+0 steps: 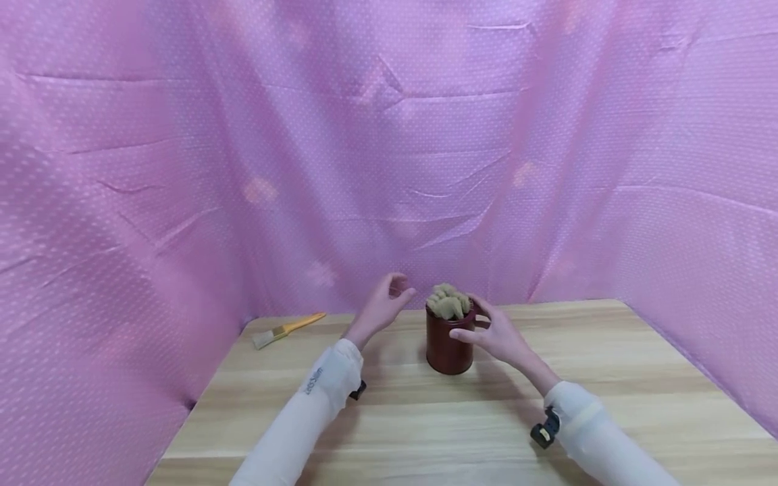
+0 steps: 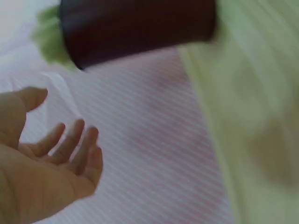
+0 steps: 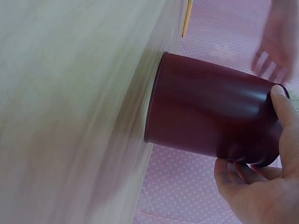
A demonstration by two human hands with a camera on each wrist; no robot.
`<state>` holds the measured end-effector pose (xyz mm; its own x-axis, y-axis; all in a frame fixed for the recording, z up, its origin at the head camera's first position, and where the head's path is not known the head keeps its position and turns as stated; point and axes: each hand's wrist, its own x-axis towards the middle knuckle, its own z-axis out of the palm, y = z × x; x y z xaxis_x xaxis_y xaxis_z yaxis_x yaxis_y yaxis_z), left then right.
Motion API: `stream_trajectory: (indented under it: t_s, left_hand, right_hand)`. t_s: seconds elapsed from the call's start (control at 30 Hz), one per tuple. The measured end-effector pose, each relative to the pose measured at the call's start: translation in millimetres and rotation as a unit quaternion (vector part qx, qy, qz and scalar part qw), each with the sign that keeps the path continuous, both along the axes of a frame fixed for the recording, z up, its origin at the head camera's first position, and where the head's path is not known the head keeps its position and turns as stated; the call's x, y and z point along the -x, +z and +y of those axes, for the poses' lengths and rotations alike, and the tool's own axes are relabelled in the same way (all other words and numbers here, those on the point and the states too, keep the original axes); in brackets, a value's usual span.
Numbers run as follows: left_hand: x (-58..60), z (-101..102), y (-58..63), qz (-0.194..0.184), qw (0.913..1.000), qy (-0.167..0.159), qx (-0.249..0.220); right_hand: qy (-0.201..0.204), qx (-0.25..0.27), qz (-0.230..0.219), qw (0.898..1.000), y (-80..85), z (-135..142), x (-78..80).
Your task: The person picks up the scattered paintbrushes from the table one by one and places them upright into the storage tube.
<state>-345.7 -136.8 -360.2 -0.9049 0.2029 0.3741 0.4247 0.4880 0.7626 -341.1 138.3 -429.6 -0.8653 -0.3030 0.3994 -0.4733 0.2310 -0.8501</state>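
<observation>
A dark red mug (image 1: 449, 344) stands upright on the wooden table, its handle to the right. Something beige-green and lumpy (image 1: 448, 303) fills its mouth and rises above the rim; its kind is unclear. My right hand (image 1: 500, 334) grips the mug near the rim. In the right wrist view the thumb (image 3: 283, 103) lies on one side of the mug (image 3: 210, 107) and the fingers on the other. To the left of the mug, my left hand (image 1: 385, 305) is raised, apart from it. Its fingers are loosely bent with nothing in them, as the left wrist view shows.
A flat paintbrush (image 1: 288, 330) with a yellow-orange handle lies at the table's back left, bristles toward the left. Pink dotted cloth (image 1: 389, 169) hangs behind the table (image 1: 425, 432) and along both sides.
</observation>
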Motion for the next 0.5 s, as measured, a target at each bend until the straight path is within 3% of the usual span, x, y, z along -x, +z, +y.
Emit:
stream_trajectory:
  t_s: [0.1, 0.2, 0.37, 0.5]
  left_hand:
    - [4.8, -23.2, -14.3, -0.019, 0.9983, 0.054, 0.007]
    - [10.6, -49.9, -28.6, -0.049, 0.9903, 0.126, 0.031]
    - [16.4, -90.7, -48.6, -0.116, 0.9608, 0.231, 0.099]
    - [14.9, -115.0, -62.2, -0.192, 0.94, 0.249, 0.131]
  right_hand:
    - [-0.004, -0.004, 0.006, 1.0, 0.9, 3.5, -0.7]
    - [-0.001, -0.006, 0.007, 1.0, 3.0, 3.8, -2.0]
    - [0.002, -0.014, 0.004, 1.0, 4.0, 4.0, -3.3]
    - [0.001, -0.019, -0.004, 1.0, 3.7, 3.0, -4.1]
